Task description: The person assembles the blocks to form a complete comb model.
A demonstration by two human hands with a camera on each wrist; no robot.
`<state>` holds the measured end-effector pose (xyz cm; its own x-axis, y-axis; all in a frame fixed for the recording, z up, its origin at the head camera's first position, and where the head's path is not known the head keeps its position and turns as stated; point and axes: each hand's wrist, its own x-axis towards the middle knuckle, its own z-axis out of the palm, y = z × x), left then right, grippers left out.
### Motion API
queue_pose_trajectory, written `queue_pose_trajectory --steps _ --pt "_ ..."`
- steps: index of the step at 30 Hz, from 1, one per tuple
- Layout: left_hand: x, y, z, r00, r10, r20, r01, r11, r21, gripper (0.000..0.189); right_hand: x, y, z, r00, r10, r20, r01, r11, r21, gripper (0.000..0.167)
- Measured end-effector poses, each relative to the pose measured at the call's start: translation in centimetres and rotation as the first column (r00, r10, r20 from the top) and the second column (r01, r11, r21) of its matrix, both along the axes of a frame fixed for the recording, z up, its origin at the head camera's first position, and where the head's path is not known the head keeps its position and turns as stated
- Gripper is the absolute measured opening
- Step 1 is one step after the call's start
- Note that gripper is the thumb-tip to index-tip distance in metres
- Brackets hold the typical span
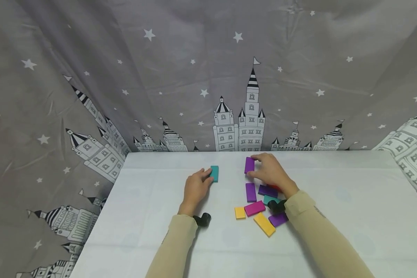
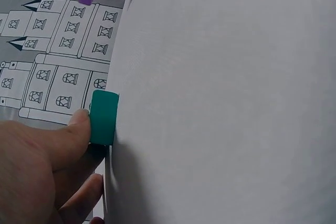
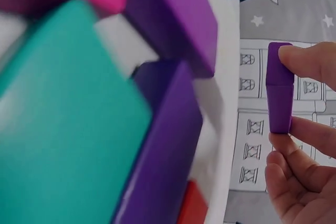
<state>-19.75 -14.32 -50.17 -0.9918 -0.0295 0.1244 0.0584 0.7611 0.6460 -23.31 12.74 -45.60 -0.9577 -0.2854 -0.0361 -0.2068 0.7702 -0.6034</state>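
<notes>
A teal block (image 1: 214, 173) stands toward the far side of the white table, and my left hand (image 1: 195, 189) pinches it with thumb and finger at its left side. In the left wrist view, the same teal block (image 2: 104, 117) is at the fingertips. Farther right, my right hand (image 1: 269, 170) grips a purple block (image 1: 249, 165) near the table's back edge. The right wrist view has this purple block (image 3: 280, 87) held by its ends between thumb and fingers. Just in front of it lies another purple block (image 1: 251, 192).
Below my right wrist are a dark purple block (image 1: 268, 190), a partly hidden red block (image 1: 275, 187) and a second teal block (image 1: 269, 199). Nearer me lie a magenta block (image 1: 255, 208), a small yellow block (image 1: 240, 213) and a long yellow block (image 1: 265, 224). A grey curtain (image 1: 180, 46) hangs behind.
</notes>
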Motion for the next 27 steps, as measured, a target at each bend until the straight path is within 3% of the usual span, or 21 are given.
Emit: queue_pose_trajectory --steps 6,27 --pt "0.2 0.1 -0.2 1.0 0.002 -0.019 -0.002 1.0 0.026 0.036 -0.4 -1.4 0.3 0.998 0.024 -0.065 -0.026 0.999 -0.023 0.066" --pt "0.1 0.0 -0.1 1.0 -0.009 -0.015 0.01 0.999 0.041 0.037 -2.4 -6.4 0.5 0.994 0.005 -0.111 -0.015 0.995 -0.096 0.065"
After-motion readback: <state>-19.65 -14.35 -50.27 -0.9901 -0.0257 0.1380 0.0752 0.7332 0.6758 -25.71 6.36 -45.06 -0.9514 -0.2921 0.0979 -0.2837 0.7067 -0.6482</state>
